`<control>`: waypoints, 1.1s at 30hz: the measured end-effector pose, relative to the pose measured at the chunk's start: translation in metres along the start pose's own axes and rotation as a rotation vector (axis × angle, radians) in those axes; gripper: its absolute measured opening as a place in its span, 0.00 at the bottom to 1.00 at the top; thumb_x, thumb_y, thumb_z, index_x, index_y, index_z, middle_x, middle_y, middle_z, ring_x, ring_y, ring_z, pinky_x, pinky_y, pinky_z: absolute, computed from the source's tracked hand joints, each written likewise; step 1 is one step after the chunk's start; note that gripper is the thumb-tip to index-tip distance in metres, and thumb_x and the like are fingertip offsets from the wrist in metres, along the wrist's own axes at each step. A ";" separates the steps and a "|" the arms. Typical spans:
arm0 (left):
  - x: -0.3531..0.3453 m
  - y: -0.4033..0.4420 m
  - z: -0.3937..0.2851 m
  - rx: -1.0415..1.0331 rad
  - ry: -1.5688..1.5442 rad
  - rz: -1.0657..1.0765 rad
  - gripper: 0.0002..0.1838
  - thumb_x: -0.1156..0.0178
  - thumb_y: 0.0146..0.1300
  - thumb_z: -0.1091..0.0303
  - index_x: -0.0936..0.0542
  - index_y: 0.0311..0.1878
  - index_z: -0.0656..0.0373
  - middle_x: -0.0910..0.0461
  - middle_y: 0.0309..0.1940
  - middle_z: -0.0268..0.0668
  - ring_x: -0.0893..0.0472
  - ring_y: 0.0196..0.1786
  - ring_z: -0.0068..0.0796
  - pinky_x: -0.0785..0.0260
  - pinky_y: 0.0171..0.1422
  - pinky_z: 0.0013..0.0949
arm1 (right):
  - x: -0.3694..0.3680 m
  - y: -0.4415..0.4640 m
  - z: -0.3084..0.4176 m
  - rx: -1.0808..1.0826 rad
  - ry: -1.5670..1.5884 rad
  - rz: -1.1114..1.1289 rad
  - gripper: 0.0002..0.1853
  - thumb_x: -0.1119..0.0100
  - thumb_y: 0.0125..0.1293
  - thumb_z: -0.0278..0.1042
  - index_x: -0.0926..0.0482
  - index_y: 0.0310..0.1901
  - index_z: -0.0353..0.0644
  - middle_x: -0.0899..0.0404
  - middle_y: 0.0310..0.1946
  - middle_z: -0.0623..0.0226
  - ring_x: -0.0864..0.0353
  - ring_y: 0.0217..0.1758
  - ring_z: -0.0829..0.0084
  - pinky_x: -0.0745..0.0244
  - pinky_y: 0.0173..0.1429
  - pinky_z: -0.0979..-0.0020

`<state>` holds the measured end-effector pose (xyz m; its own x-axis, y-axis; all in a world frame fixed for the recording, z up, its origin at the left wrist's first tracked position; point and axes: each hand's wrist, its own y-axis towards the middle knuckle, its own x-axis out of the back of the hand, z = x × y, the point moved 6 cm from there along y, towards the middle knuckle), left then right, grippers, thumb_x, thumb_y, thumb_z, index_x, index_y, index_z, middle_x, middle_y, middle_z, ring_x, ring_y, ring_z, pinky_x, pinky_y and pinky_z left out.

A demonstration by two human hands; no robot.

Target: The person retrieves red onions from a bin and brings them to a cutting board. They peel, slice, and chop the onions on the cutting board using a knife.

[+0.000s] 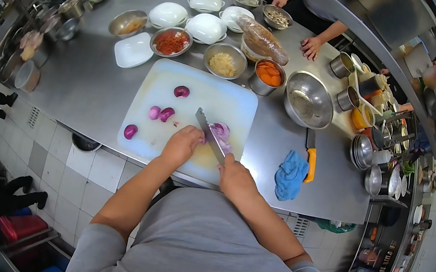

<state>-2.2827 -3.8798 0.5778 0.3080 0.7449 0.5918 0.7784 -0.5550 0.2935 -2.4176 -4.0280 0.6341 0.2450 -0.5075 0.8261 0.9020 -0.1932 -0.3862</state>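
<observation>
My right hand (236,178) grips the handle of a knife (210,133), whose blade slants up and left over a white cutting board (150,90). Close to the left of the blade, my left hand (186,142) has its fingers curled on a piece of red onion, mostly hidden under them. Sliced red onion (221,131) lies against the blade's right side. A red onion half (181,91) rests near the board's upper middle. Two pieces lie together left of centre, and another onion piece (130,132) is by the left edge.
Behind the board stand a bowl of red shreds (171,42), a bowl of chopped yellowish food (223,63) and a pot of orange slices (268,76). To the right are a metal bowl (308,100), a yellow-handled knife (311,160) and a blue cloth (290,177). Another person's hand (311,48) rests across the table.
</observation>
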 end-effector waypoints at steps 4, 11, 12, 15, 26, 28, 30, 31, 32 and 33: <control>-0.005 0.003 0.005 -0.066 0.011 0.078 0.09 0.37 0.72 0.73 0.14 0.52 0.57 0.16 0.46 0.44 0.16 0.52 0.51 0.22 0.57 0.48 | 0.025 -0.019 0.014 0.007 -0.064 0.004 0.16 0.48 0.84 0.39 0.30 0.57 0.32 0.14 0.46 0.36 0.11 0.47 0.35 0.17 0.54 0.41; -0.007 -0.002 0.011 -0.120 0.009 0.044 0.09 0.37 0.71 0.73 0.14 0.52 0.56 0.16 0.45 0.42 0.16 0.53 0.49 0.22 0.57 0.46 | 0.001 -0.010 0.007 0.021 0.016 0.003 0.13 0.46 0.83 0.38 0.31 0.51 0.34 0.14 0.38 0.38 0.12 0.43 0.35 0.20 0.50 0.39; -0.006 -0.002 0.011 -0.117 0.011 0.038 0.09 0.37 0.71 0.73 0.14 0.52 0.56 0.16 0.45 0.42 0.16 0.53 0.49 0.22 0.57 0.46 | 0.005 -0.010 0.007 0.042 -0.020 -0.011 0.13 0.47 0.84 0.38 0.31 0.52 0.34 0.14 0.38 0.38 0.12 0.44 0.35 0.19 0.51 0.39; -0.002 -0.003 0.010 -0.141 -0.018 -0.003 0.09 0.36 0.70 0.74 0.14 0.51 0.56 0.16 0.45 0.42 0.16 0.53 0.49 0.22 0.57 0.46 | 0.022 -0.024 0.020 0.036 -0.037 -0.002 0.13 0.48 0.84 0.38 0.31 0.53 0.34 0.14 0.38 0.38 0.11 0.44 0.36 0.18 0.51 0.39; -0.007 -0.006 0.016 -0.115 -0.012 -0.012 0.06 0.35 0.70 0.74 0.14 0.48 0.56 0.14 0.47 0.42 0.15 0.53 0.50 0.21 0.59 0.47 | 0.013 -0.021 0.007 0.032 -0.009 -0.018 0.14 0.46 0.83 0.38 0.31 0.52 0.33 0.14 0.35 0.37 0.12 0.40 0.34 0.19 0.49 0.37; -0.007 -0.007 0.015 -0.122 -0.021 -0.015 0.06 0.36 0.70 0.73 0.14 0.48 0.56 0.14 0.48 0.42 0.15 0.54 0.50 0.21 0.59 0.47 | -0.006 -0.007 -0.002 0.019 0.048 -0.013 0.14 0.46 0.83 0.38 0.31 0.52 0.34 0.14 0.36 0.37 0.12 0.40 0.34 0.19 0.49 0.38; -0.005 -0.005 0.014 -0.133 -0.019 -0.029 0.06 0.36 0.71 0.73 0.14 0.48 0.56 0.13 0.48 0.42 0.15 0.54 0.50 0.21 0.60 0.47 | -0.001 -0.001 -0.006 0.042 0.031 -0.045 0.14 0.45 0.83 0.38 0.31 0.52 0.34 0.14 0.36 0.36 0.12 0.40 0.34 0.19 0.49 0.38; -0.007 -0.006 0.014 -0.127 -0.026 -0.020 0.07 0.36 0.71 0.72 0.14 0.50 0.56 0.13 0.49 0.43 0.16 0.56 0.50 0.22 0.61 0.47 | 0.003 0.000 -0.005 0.062 0.018 -0.074 0.14 0.45 0.83 0.38 0.31 0.52 0.34 0.14 0.36 0.36 0.12 0.40 0.34 0.18 0.48 0.38; -0.009 -0.005 0.015 -0.121 -0.033 -0.012 0.08 0.36 0.71 0.72 0.14 0.51 0.56 0.13 0.50 0.43 0.16 0.57 0.49 0.22 0.62 0.47 | 0.004 -0.001 -0.005 0.065 0.021 -0.076 0.14 0.45 0.83 0.38 0.31 0.52 0.34 0.14 0.36 0.36 0.12 0.40 0.34 0.18 0.48 0.38; -0.013 -0.004 0.014 -0.122 -0.030 -0.013 0.08 0.36 0.71 0.72 0.14 0.51 0.56 0.13 0.50 0.43 0.16 0.57 0.49 0.22 0.62 0.47 | 0.008 -0.002 -0.007 0.059 0.070 -0.139 0.14 0.44 0.83 0.39 0.31 0.52 0.34 0.14 0.36 0.36 0.13 0.41 0.33 0.20 0.48 0.38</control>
<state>-2.2820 -3.8824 0.5589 0.3154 0.7622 0.5653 0.7105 -0.5845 0.3918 -2.4197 -4.0377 0.6389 0.0927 -0.5368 0.8386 0.9452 -0.2174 -0.2437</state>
